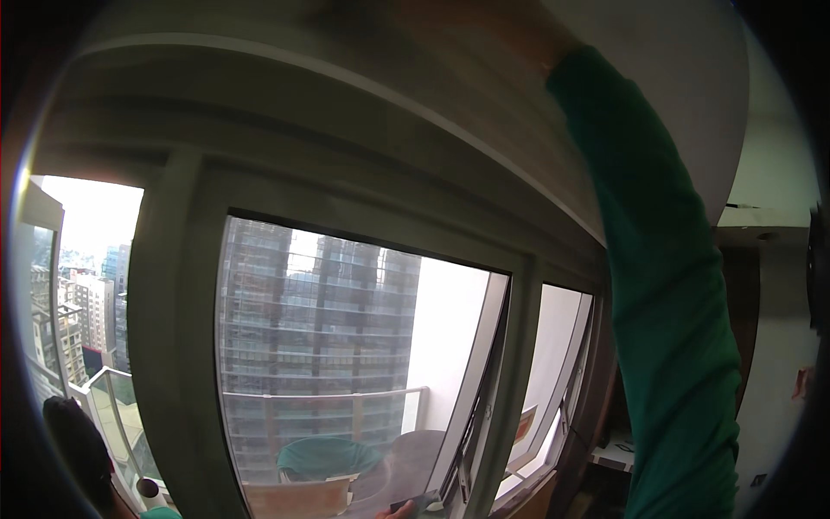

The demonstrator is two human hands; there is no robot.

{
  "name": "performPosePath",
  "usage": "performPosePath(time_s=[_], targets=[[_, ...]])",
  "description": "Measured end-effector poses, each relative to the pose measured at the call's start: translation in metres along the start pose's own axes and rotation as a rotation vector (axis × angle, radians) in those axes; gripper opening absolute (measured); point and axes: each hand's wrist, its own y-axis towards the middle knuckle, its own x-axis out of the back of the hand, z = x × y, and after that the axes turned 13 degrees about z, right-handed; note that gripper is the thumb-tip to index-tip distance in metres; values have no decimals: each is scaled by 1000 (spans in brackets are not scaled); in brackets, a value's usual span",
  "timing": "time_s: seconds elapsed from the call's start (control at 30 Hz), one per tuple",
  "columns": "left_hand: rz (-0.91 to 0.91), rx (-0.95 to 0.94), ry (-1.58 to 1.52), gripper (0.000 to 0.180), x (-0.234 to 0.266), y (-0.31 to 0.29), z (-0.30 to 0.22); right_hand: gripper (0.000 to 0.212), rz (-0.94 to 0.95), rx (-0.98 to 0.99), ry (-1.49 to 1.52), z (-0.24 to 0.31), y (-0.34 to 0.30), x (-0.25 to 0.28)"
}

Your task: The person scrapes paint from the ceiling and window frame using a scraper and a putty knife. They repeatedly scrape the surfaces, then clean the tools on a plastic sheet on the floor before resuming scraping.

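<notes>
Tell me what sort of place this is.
Probably a room high up in a city building, perhaps a flat: thick window frames show it is indoors, with a railing outside and a tower close beyond.

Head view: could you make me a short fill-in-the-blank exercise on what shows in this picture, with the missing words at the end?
1. The sleeve on the raised arm is ____ in colour.
2. The right hand is blurred and partly cut off at the ____ edge of the picture.
3. A tall building is seen ____ the glass inside the window frame.
4. The balcony railing stands in front of, not ____, that building.

Missing words: green; upper; through; behind.
</notes>
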Motion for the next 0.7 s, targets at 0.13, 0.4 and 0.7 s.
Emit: performPosePath(time_s=[0.13, 0.4, 0.7], targets=[[-31, 39, -80, 40, -1, 3, 6, 52, 30, 61, 53, -51, -35, -21], [-39, 87, -172, 41, 2, 26, 33, 25, 39, -6, 204, -141, -162, -62], [-95, 204, -163, 38, 13, 24, 65, 40, 33, -522, 87, -186, -299, -105]])
